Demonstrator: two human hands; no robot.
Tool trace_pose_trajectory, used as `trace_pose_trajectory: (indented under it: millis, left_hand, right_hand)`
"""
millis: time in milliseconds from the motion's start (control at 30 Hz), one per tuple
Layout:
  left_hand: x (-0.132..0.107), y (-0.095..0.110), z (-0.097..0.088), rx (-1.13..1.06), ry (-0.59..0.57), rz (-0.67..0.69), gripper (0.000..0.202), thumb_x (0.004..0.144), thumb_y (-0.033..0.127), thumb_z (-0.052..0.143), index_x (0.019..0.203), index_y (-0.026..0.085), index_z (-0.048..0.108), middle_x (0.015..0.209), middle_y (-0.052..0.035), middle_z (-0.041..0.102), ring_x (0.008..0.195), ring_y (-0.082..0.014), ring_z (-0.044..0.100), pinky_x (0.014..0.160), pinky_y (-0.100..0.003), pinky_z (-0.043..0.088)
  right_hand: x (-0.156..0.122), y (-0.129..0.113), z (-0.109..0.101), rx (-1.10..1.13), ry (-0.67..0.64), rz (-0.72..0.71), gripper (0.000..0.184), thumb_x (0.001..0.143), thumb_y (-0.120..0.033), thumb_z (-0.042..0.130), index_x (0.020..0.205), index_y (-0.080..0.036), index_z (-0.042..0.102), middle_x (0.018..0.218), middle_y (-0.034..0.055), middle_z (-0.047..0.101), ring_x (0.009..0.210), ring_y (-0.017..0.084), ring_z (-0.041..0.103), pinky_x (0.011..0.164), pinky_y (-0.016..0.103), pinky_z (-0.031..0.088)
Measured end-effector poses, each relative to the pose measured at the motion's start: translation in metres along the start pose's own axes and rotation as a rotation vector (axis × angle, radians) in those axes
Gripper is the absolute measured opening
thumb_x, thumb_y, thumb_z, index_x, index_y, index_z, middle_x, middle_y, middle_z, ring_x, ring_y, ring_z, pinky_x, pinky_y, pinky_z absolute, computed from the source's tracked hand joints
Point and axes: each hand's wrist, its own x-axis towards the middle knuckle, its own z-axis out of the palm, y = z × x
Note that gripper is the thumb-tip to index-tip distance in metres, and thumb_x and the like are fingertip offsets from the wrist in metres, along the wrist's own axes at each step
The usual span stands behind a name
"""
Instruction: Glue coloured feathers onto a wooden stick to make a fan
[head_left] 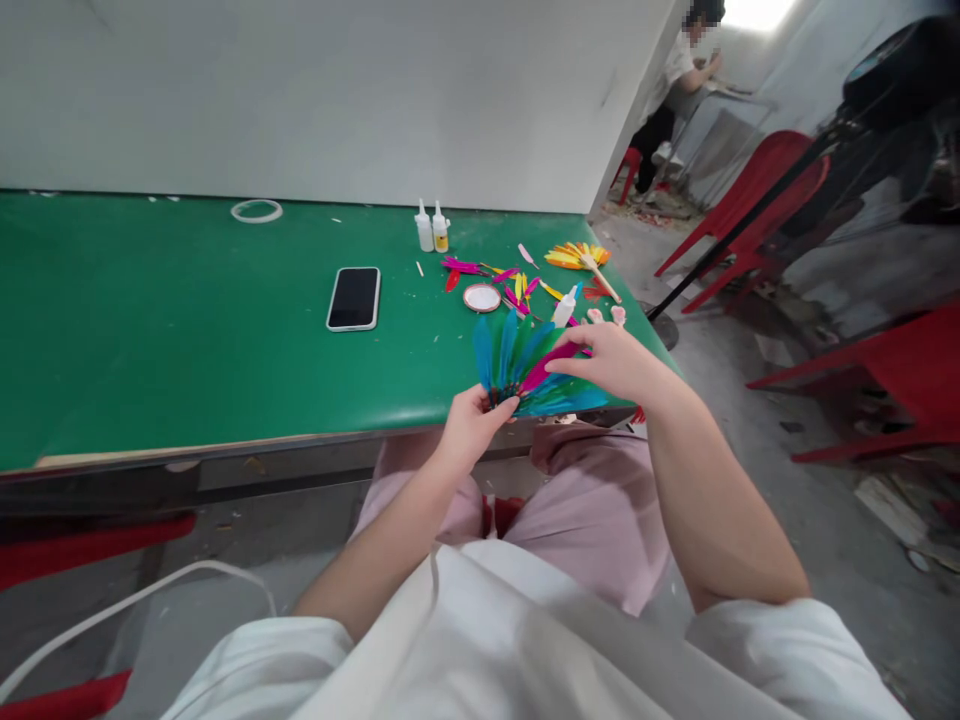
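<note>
Near the table's front edge, my left hand (469, 425) grips a fan of blue and green feathers (514, 345) at its base, thumb on top. The feather tips spread away from me and to the right. A magenta feather (541, 370) lies across the fan, its lower end by my left thumb. My right hand (604, 360) pinches that magenta feather near its upper end, between thumb and fingers. Just beyond my right hand stands a small white glue bottle (564, 308), slightly tilted.
Loose magenta and yellow feathers (519, 290), a small round white dish (481, 297) and a yellow feather fan (577, 256) lie beyond my hands. Two dropper bottles (433, 230), a phone (354, 298) and a ring (256, 210) are on the green table (187, 330). Red chairs (757, 200) stand right; a person sits behind.
</note>
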Motion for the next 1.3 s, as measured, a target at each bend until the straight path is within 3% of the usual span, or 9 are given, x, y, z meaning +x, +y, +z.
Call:
trace_pose_trajectory:
  millis: [333, 567, 800, 1000, 1300]
  left_hand:
    - [0.001, -0.005, -0.005, -0.028, -0.047, -0.012, 0.032, 0.057, 0.036, 0.079, 0.077, 0.014, 0.067, 0.073, -0.0014, 0.068, 0.065, -0.0131, 0.059, 0.066, -0.029, 0.053]
    - [0.002, -0.006, -0.005, -0.038, -0.046, -0.01, 0.029, 0.058, 0.035, 0.079, 0.073, 0.013, 0.067, 0.071, -0.0016, 0.068, 0.062, -0.0127, 0.059, 0.064, -0.028, 0.052]
    - [0.004, -0.009, -0.007, -0.065, -0.065, -0.023, 0.027, 0.06, 0.033, 0.078, 0.075, 0.014, 0.067, 0.074, -0.0012, 0.069, 0.064, -0.012, 0.06, 0.064, -0.026, 0.051]
    - [0.002, -0.008, -0.005, -0.079, -0.089, -0.061, 0.026, 0.06, 0.031, 0.079, 0.076, 0.014, 0.068, 0.075, -0.0021, 0.07, 0.063, -0.0117, 0.06, 0.063, -0.025, 0.05]
    - [0.001, -0.005, -0.004, -0.119, -0.097, -0.092, 0.025, 0.06, 0.03, 0.078, 0.078, 0.015, 0.069, 0.078, -0.0023, 0.071, 0.067, -0.0122, 0.062, 0.063, -0.025, 0.051]
  right_hand:
    - [-0.001, 0.005, 0.005, 0.048, -0.005, 0.049, 0.024, 0.076, -0.043, 0.06, 0.067, -0.02, 0.062, 0.063, 0.0004, 0.062, 0.061, 0.015, 0.053, 0.059, 0.028, 0.038]
    - [-0.003, 0.005, 0.01, 0.103, 0.021, 0.006, 0.023, 0.076, -0.042, 0.06, 0.071, -0.021, 0.065, 0.065, 0.0018, 0.064, 0.071, 0.02, 0.06, 0.065, 0.033, 0.045]
    - [-0.007, 0.002, 0.008, 0.229, -0.03, 0.011, 0.022, 0.077, -0.044, 0.062, 0.077, -0.022, 0.067, 0.079, 0.0015, 0.069, 0.074, 0.019, 0.061, 0.07, 0.033, 0.046]
    - [-0.003, 0.001, 0.012, 0.105, 0.065, -0.004, 0.032, 0.077, -0.046, 0.061, 0.059, -0.02, 0.058, 0.06, -0.0005, 0.06, 0.065, 0.018, 0.056, 0.071, 0.034, 0.043]
    - [-0.009, -0.003, 0.012, 0.084, 0.116, 0.005, 0.026, 0.078, -0.042, 0.061, 0.065, -0.019, 0.063, 0.063, -0.0012, 0.062, 0.059, 0.014, 0.05, 0.065, 0.032, 0.039]
